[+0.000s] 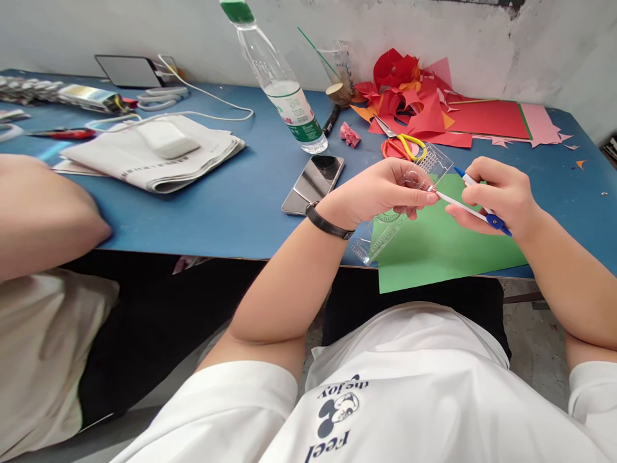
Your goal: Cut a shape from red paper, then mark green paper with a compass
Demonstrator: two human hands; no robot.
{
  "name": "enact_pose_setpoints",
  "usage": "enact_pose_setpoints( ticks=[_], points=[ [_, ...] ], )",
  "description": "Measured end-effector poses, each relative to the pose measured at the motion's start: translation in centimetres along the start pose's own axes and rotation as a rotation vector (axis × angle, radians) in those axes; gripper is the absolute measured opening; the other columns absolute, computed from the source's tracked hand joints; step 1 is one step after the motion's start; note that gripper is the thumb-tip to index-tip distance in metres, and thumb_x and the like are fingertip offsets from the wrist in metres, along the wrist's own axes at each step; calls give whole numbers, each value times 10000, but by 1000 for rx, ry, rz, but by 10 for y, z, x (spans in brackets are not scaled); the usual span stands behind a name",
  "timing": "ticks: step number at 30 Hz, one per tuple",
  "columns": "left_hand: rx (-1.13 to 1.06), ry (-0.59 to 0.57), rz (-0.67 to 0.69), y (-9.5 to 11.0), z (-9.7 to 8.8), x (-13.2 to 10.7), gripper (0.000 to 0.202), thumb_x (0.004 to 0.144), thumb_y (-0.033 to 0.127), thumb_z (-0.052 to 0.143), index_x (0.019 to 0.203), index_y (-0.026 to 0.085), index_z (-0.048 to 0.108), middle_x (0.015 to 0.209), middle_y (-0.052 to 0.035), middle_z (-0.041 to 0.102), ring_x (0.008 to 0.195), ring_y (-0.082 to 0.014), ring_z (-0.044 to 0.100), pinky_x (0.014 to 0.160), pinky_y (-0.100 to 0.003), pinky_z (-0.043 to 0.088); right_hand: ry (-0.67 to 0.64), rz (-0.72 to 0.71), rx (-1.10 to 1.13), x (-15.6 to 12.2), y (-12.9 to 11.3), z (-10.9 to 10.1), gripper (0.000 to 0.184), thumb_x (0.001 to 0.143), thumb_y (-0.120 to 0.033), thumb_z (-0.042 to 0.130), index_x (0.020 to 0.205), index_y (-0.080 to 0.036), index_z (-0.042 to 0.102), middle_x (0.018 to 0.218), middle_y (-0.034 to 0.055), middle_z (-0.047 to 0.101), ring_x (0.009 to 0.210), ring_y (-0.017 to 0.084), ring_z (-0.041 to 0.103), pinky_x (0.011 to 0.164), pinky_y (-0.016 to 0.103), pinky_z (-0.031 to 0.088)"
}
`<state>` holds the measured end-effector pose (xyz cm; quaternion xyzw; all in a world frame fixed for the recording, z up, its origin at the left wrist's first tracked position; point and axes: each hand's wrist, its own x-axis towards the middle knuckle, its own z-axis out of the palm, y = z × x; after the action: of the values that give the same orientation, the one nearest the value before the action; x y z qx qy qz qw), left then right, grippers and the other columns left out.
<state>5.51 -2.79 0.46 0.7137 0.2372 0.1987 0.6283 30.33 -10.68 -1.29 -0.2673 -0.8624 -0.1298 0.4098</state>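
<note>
A green paper sheet lies at the near edge of the blue table, hanging a little over it. A clear plastic ruler lies slanted across the sheet. My left hand presses down on the ruler with its fingers curled over it. My right hand grips a white pen with a blue cap, its tip pointing left toward the fingertips of my left hand along the ruler's edge.
A phone and a tilted water bottle stand left of my hands. Yellow-handled scissors and red paper scraps lie behind. Folded newspapers, cables and a tablet are far left. Another person's arm rests at left.
</note>
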Motion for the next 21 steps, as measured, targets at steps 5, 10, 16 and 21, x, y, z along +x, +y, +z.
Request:
enact_pose_setpoints(
  ticks=[5, 10, 16, 21],
  points=[
    [-5, -13, 11, 1, 1, 0, 325, 723, 358, 1011, 818, 158, 773, 660, 25, 664, 556, -80, 656, 489, -159, 448, -16, 18, -47, -1, 0, 1, 380, 997, -309, 733, 705, -243, 498, 798, -19, 450, 626, 133, 346, 527, 299, 346],
    [3, 3, -7, 3, 1, -1, 315, 726, 348, 1006, 813, 160, 768, 652, 26, 656, 549, -83, 647, 483, -161, 443, -21, 33, -82, 0, 0, 1, 410, 1022, -344, 707, 695, -245, 480, 784, -12, 439, 612, 130, 331, 498, 297, 312],
    [12, 12, 1, 4, 2, -1, 313, 745, 336, 998, 820, 149, 757, 652, 22, 659, 543, -89, 651, 488, -172, 444, -8, -17, -75, 2, -2, 0, 406, 1019, -279, 718, 711, -247, 456, 803, -12, 437, 632, 133, 344, 510, 297, 321],
    [-6, -17, 34, 2, 1, -1, 294, 747, 332, 999, 829, 155, 780, 657, 23, 667, 546, -83, 653, 481, -159, 435, -16, -14, -70, 1, -1, 0, 405, 1020, -289, 717, 715, -253, 452, 800, -7, 437, 618, 136, 336, 498, 306, 319]
  ],
)
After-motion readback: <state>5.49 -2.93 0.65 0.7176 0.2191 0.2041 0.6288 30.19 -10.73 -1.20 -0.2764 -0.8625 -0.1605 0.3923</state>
